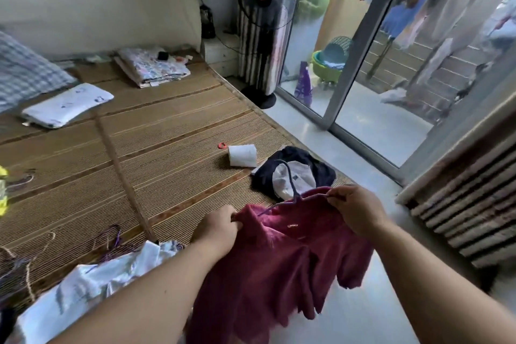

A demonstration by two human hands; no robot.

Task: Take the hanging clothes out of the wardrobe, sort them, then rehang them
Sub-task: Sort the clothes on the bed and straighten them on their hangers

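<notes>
My left hand [220, 227] pinches one shoulder of the maroon shirt [279, 274]. My right hand [354, 208] pinches the other shoulder at the arm of the purple hanger [296, 195]. The shirt hangs between them just off the near right edge of the woven bed mat [139, 162], over pale floor. A dark garment [321, 169] and a paper roll [242, 155] lie at the mat's right edge, and a white garment [92, 282] is heaped at its near edge. A standing fan [262, 8] and a sliding glass door [349, 64] are beyond the far right corner.
</notes>
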